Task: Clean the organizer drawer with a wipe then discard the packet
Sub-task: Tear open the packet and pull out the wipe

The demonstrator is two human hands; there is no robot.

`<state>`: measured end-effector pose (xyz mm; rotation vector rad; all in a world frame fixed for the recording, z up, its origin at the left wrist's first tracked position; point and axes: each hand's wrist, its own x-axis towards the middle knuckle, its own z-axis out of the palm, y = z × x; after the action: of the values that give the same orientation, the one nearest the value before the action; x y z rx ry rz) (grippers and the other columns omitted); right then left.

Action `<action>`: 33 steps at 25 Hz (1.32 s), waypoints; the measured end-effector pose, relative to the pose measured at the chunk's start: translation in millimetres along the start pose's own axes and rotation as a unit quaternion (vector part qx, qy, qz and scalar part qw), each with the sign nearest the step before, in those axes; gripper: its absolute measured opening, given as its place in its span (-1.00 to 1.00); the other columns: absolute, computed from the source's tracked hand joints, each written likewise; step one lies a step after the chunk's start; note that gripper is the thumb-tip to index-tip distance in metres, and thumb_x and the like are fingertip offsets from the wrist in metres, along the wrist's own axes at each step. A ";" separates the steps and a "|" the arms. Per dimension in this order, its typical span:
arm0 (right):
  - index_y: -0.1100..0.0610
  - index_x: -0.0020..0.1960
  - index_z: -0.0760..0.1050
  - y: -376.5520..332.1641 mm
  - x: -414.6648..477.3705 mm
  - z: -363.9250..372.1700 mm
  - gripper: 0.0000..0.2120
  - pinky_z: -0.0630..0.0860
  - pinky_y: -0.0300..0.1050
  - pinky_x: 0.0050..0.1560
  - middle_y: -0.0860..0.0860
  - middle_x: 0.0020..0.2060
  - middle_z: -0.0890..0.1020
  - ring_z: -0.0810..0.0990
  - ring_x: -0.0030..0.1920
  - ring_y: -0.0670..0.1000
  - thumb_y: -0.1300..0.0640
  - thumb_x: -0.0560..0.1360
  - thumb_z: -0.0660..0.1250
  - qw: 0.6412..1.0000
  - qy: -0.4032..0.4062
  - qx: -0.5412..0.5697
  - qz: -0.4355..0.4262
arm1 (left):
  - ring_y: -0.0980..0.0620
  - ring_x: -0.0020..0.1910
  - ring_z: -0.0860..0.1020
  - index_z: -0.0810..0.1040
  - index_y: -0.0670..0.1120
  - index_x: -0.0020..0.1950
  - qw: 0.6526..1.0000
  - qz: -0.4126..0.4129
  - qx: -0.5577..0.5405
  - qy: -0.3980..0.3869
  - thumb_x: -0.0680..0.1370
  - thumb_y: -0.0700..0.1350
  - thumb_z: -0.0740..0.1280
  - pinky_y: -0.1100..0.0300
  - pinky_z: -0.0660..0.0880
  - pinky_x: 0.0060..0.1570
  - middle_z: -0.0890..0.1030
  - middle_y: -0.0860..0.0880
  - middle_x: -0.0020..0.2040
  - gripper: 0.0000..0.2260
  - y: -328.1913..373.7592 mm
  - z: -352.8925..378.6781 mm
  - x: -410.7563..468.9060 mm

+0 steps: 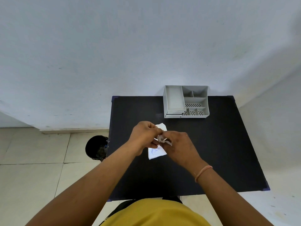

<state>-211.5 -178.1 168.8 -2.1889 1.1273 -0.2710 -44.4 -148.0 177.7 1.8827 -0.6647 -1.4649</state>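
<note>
Both hands meet over the middle of the black table [211, 152]. My left hand [145, 136] and my right hand [177, 145] pinch a white wipe packet [157, 152] with a blue print, held a little above the table. A crumpled white wipe [161, 138] shows between my fingertips; a flat white corner of it or of the packet sticks out behind my left hand. The grey organizer [186, 101] stands at the table's far edge, apart from my hands. A long tray, seemingly its drawer [174, 99], lies on its left part.
A black waste bin [96, 147] stands on the tiled floor just left of the table. A pale wall runs behind the table. The table's right and near parts are bare black surface. My yellow shirt fills the bottom edge.
</note>
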 end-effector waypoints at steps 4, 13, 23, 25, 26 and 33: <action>-0.06 0.41 0.54 -2.3 -7.0 4.6 -0.62 0.59 -0.24 0.13 -0.04 0.16 0.73 0.70 0.11 -0.04 0.12 0.60 0.41 1.000 -0.025 0.014 0.010 | -0.09 -0.27 0.78 0.70 -0.14 -0.02 0.995 0.013 0.099 0.030 0.57 -0.06 0.50 0.04 0.75 -0.24 0.75 -0.16 -0.11 -0.85 3.3 -6.9 -1.3; -0.04 0.15 0.64 -5.7 -19.5 9.1 -0.86 0.58 -0.33 0.03 -0.15 -0.01 0.71 0.68 -0.03 -0.17 0.09 0.60 0.42 0.993 -0.092 0.070 0.022 | -0.06 -0.25 0.79 0.65 -0.15 0.10 0.993 0.018 0.113 -0.028 0.54 -0.32 0.51 0.13 0.72 -0.28 0.75 -0.18 -0.09 -0.82 4.4 -20.8 -10.6; 0.07 0.11 0.65 -6.4 -5.8 4.8 -0.72 0.68 -0.07 -0.13 0.16 0.10 0.69 0.75 -0.08 0.15 0.23 0.68 0.17 0.916 -0.141 0.283 0.247 | -0.08 -0.17 0.74 0.65 -0.16 0.19 0.991 0.122 -0.018 -0.050 0.58 -0.33 0.46 0.03 0.73 -0.08 0.75 -0.12 -0.15 -0.79 -6.5 -22.9 -13.1; 0.07 0.15 0.69 -9.3 -2.0 12.6 -0.71 0.66 -0.07 0.01 0.09 0.13 0.70 0.71 0.05 0.09 0.27 0.65 0.22 0.959 -0.065 0.181 0.209 | -0.05 -0.21 0.73 0.66 -0.15 0.16 0.990 0.136 -0.004 -0.041 0.57 -0.34 0.46 0.09 0.72 -0.11 0.74 -0.07 -0.22 -0.80 -7.3 -20.1 -11.6; 0.08 0.18 0.71 -11.8 -0.5 13.8 -0.71 0.63 -0.11 0.06 0.05 0.12 0.72 0.69 0.08 0.04 0.27 0.64 0.25 0.967 -0.025 0.162 0.194 | -0.04 -0.23 0.71 0.66 -0.14 0.15 0.989 0.145 0.005 -0.032 0.57 -0.34 0.46 0.14 0.70 -0.13 0.73 -0.07 -0.23 -0.81 -7.1 -18.7 -10.9; 0.08 0.31 0.60 -14.3 7.7 8.2 -0.68 0.50 -0.14 0.06 -0.02 0.15 0.64 0.60 0.10 0.04 0.26 0.66 0.19 0.964 -0.117 0.148 0.187 | -0.04 -0.20 0.72 0.67 -0.14 0.13 0.987 0.162 -0.007 -0.024 0.57 -0.35 0.44 0.07 0.70 -0.07 0.74 -0.17 -0.14 -0.81 -5.4 -12.7 -3.4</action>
<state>-193.8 -174.4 170.7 -1.6593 1.2473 -0.0121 -33.0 -139.6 177.8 1.6405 -0.9311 -1.3035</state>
